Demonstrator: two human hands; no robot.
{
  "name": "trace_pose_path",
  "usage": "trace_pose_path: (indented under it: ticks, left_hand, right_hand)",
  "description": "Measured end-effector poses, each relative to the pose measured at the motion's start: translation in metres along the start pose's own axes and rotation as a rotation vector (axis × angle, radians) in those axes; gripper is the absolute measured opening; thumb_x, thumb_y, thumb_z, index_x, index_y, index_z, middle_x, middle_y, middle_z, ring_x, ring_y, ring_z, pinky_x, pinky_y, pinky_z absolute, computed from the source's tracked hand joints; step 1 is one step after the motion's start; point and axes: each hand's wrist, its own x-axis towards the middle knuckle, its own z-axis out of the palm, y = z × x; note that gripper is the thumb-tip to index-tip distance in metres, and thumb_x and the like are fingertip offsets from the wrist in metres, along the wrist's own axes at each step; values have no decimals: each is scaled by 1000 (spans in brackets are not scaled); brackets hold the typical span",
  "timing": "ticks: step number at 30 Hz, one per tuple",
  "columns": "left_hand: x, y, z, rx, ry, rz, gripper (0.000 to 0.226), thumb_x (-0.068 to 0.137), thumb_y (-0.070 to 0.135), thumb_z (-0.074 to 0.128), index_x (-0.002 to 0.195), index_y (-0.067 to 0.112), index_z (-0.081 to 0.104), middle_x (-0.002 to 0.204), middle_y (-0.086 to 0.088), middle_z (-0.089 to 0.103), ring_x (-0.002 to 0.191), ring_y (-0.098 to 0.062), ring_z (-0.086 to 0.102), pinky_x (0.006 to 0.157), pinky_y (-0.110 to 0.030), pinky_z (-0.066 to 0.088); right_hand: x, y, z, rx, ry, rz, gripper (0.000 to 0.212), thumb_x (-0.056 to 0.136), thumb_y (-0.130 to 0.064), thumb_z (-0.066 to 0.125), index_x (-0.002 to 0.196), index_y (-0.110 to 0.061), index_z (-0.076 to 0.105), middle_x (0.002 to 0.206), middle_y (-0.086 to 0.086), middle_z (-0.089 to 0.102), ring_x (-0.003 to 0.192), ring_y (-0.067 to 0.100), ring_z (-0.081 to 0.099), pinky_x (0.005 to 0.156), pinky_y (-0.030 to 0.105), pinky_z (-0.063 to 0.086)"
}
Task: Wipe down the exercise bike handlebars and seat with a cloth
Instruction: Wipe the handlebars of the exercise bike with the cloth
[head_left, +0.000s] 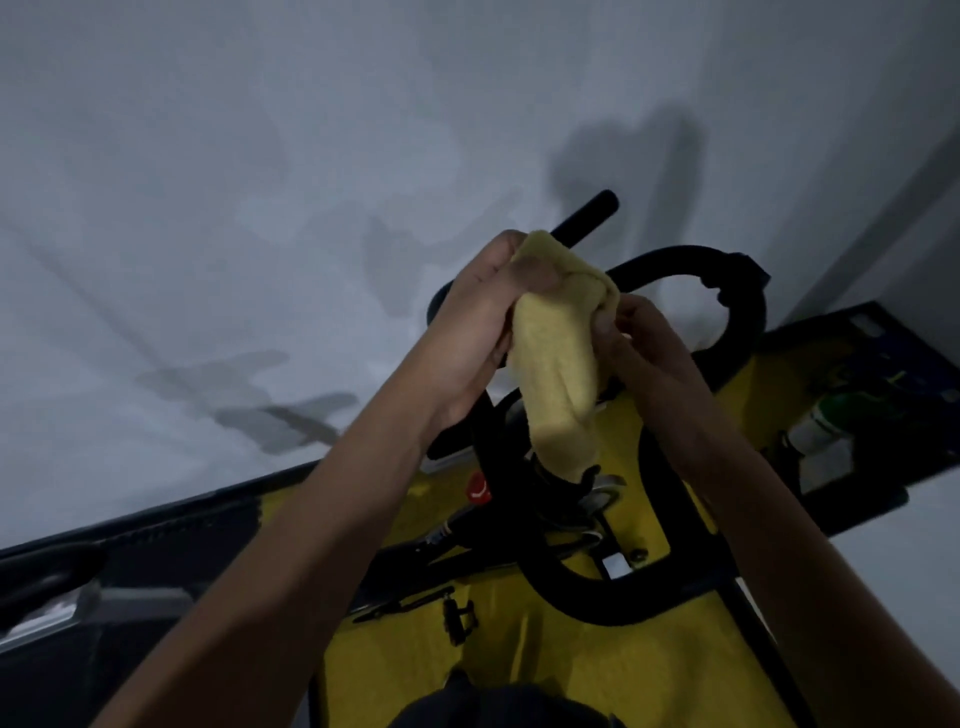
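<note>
Gripping, left fingers: the upper end of the yellow cloth (558, 358) is clasped by the curled fingers of the left hand (480, 332), thumb laid over the fold, just above centre of the frame.
Right fingers: the cloth's right edge is pinched between thumb and fingertips of the right hand (641, 340); nothing else is held there.
Reason for the hold: the cloth appears to be bunched or refolded between both hands, probably so that a thick pad is offered to the bar.
Cloth position: it hangs down from the two hands at centre frame, its lower end reaching toward the bike's stem; contact with the bar behind it cannot be told.
Handlebars (691, 265): a black looped bar is seen right of centre, directly behind the hands, with a straight black grip (587, 215) projecting toward the top.
Seat: not clearly seen; a dark shape at the bottom edge may be it.
Frame below: a yellow panel (571, 665) and a red knob (479, 490) lie under the arms.
Surroundings: a pale wall (260, 156) fills the upper left; a bottle (826, 421) sits at the right edge.
Stage, as judged: wiping of the handlebars looks about to begin or in hand.
</note>
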Motion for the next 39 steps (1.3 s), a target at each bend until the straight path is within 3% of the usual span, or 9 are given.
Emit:
trace_pose_path:
  ticks: [5, 9, 11, 16, 23, 29, 33, 35, 39]
  left_hand:
    - [-8, -5, -14, -47, 28, -14, 9, 92, 9, 56, 90, 18, 54, 95, -8, 56, 91, -23, 56, 75, -36, 45]
    - [-13, -8, -23, -7, 53, -55, 13, 90, 8, 54, 81, 17, 50, 85, -2, 54, 82, -17, 55, 67, -29, 42]
    - [-14, -8, -30, -26, 50, -80, 8, 89, 18, 56, 87, 10, 52, 88, -7, 54, 84, -20, 55, 71, -30, 41]
    - [-21, -3, -38, 180, -28, -298, 58, 87, 66, 56, 109, 14, 71, 100, 1, 73, 96, -13, 70, 91, -28, 50]
    - [-40, -16, -40, -78, 25, -143, 45, 91, 25, 68, 130, 3, 61, 126, -19, 66, 114, -27, 65, 104, -40, 46]
    - [-51, -13, -38, -175, 89, -29, 34, 93, 18, 64, 122, 2, 60, 111, -13, 67, 103, -24, 66, 85, -32, 55]
    - [-57, -2, -31, -23, 125, 65, 21, 96, 17, 63, 113, 4, 66, 102, -10, 71, 95, -23, 69, 76, -32, 55]
    - [-59, 5, -29, 54, 150, 107, 23, 96, 22, 64, 111, 5, 69, 102, -12, 71, 95, -25, 70, 79, -36, 54]
    - [-59, 16, -25, 125, 193, 141, 28, 97, 28, 63, 112, 5, 71, 111, -22, 69, 105, -37, 68, 91, -56, 53]
  right_hand:
    - [6, -1, -1, 19, 31, 20, 25, 102, -32, 55, 107, -12, 69, 93, 7, 70, 82, 22, 66, 75, 42, 52]
    - [10, -9, 2, 8, 78, 58, 30, 106, -30, 49, 113, -7, 66, 112, 17, 70, 106, 37, 66, 93, 53, 54]
    - [12, -17, 3, 40, 76, 70, 28, 107, -28, 48, 109, -8, 66, 111, 17, 70, 105, 36, 66, 95, 51, 53]
    - [13, -40, 4, -54, -59, -16, 23, 104, -26, 54, 100, -8, 68, 95, 10, 65, 87, 18, 61, 78, 31, 48]
    - [19, -48, 7, -6, -164, -3, 15, 98, -20, 61, 91, -12, 72, 88, 6, 69, 83, 17, 65, 74, 26, 53]
    - [15, -37, 8, -95, -179, -34, 23, 90, -40, 66, 101, -20, 68, 91, -11, 68, 85, 4, 64, 72, 18, 52]
    - [10, -21, 20, -221, -12, 20, 53, 80, -59, 62, 116, -21, 56, 106, -10, 64, 97, 3, 65, 77, 15, 54]
    - [7, -13, 25, -225, 85, 144, 73, 74, -77, 54, 108, -13, 56, 99, 2, 65, 91, 17, 68, 91, 37, 59]
    - [2, -16, 34, 4, -278, 419, 109, 84, -87, 20, 125, 5, 62, 100, 21, 68, 94, 27, 70, 93, 40, 54]
